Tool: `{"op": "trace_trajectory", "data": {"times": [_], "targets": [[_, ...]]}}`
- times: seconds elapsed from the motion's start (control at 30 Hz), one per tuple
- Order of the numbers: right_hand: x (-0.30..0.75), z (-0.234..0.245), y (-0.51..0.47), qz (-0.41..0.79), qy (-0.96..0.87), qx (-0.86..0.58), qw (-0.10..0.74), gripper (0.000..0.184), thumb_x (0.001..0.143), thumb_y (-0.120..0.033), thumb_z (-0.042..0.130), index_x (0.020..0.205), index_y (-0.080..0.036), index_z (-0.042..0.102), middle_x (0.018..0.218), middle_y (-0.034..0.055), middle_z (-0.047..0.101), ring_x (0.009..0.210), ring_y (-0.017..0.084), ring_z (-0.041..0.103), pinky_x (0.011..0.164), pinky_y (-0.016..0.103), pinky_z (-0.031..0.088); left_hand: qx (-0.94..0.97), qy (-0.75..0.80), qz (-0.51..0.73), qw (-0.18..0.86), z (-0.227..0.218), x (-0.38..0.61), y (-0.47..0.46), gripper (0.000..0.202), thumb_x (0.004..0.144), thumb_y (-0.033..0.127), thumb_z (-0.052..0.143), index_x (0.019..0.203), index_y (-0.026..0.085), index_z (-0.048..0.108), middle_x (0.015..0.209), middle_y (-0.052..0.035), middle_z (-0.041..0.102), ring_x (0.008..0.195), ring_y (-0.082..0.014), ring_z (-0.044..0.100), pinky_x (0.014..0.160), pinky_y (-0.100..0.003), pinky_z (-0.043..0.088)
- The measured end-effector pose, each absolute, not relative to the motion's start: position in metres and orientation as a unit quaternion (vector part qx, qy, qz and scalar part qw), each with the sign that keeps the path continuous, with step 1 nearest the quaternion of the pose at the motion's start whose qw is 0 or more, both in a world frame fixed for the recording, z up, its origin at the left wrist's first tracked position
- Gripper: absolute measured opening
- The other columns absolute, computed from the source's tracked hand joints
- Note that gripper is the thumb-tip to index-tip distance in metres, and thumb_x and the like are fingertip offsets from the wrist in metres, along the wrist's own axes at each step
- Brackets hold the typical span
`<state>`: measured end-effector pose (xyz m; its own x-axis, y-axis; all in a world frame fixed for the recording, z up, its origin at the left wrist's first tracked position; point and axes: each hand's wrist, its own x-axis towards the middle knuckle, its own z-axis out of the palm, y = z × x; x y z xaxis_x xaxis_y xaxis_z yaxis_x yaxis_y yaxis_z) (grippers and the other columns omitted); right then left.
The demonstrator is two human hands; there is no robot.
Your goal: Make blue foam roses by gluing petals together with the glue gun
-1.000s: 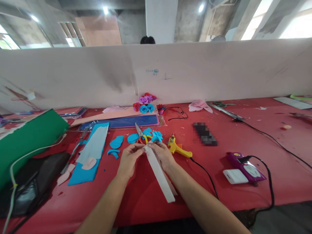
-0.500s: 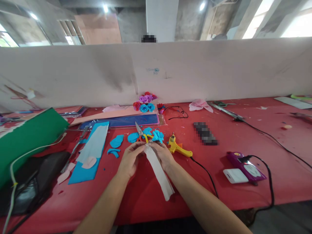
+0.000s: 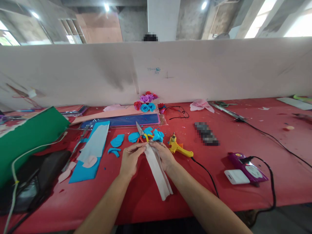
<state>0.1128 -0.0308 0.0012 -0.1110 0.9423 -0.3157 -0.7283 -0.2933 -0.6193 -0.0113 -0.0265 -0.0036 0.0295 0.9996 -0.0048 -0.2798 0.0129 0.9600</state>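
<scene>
Both hands pinch the far end of a long, pale folded strip (image 3: 158, 175), which looks like crepe paper and hangs toward me. My left hand (image 3: 131, 159) is closed on its left edge, thumb on top. My right hand (image 3: 163, 154) grips the same end from the right. Just beyond my fingertips lie scissors (image 3: 139, 129) with yellow and red handles, partly hidden. A blue paper flower (image 3: 158, 135) sits beside my right fingers. Cut blue petals (image 3: 117, 140) and curled blue scraps (image 3: 114, 151) lie left of the scissors.
A yellow glue gun (image 3: 180, 149) with a black cord lies to the right. Farther right are a blurred dark object (image 3: 206, 133) and a purple power strip (image 3: 248, 167) with a white plug. Blue paper (image 3: 85, 170) and a green sheet (image 3: 46, 133) are left; finished flowers (image 3: 146, 102) stand behind.
The strip's near end has swung slightly left and its folds look more spread. Both hands keep their hold at nearly the same place. The view has shifted slightly.
</scene>
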Motion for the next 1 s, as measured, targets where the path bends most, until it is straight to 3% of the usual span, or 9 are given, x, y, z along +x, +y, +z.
{"op": "trace_trajectory", "data": {"times": [0.37, 0.77, 1.0], "targets": [[0.1122, 0.0022, -0.0324, 0.731, -0.144, -0.347, 0.57, 0.015, 0.058, -0.019, 0.074, 0.069, -0.016, 0.064, 0.055, -0.002, 0.066, 0.049, 0.012, 0.059, 0.054, 0.024, 0.046, 0.453, 0.422, 0.544, 0.567, -0.0014, -0.014, -0.0264, 0.014, 0.064, 0.022, 0.071, 0.077, 0.019, 0.075, 0.078, -0.0041, 0.072, 0.075, -0.0158, 0.061, 0.069, -0.025, 0.047], [0.107, -0.0013, -0.0352, 0.687, -0.194, -0.369, 0.594, 0.021, 0.055, -0.025, 0.079, 0.067, -0.017, 0.064, 0.056, -0.0019, 0.063, 0.052, 0.013, 0.058, 0.062, 0.028, 0.046, 0.459, 0.469, 0.511, 0.555, 0.0002, -0.0124, -0.0242, 0.034, 0.063, 0.032, 0.074, 0.093, 0.017, 0.072, 0.084, -0.0055, 0.071, 0.078, -0.0186, 0.063, 0.074, -0.03, 0.048], [0.1057, -0.0057, -0.0354, 0.592, -0.301, -0.427, 0.614, 0.02, 0.056, -0.03, 0.078, 0.065, -0.017, 0.067, 0.062, -0.002, 0.064, 0.061, 0.013, 0.056, 0.066, 0.027, 0.044, 0.533, 0.509, 0.458, 0.498, 0.0044, -0.0162, -0.0255, 0.019, 0.064, 0.03, 0.071, 0.081, 0.021, 0.075, 0.08, -0.0049, 0.073, 0.08, -0.024, 0.063, 0.073, -0.031, 0.046]]}}
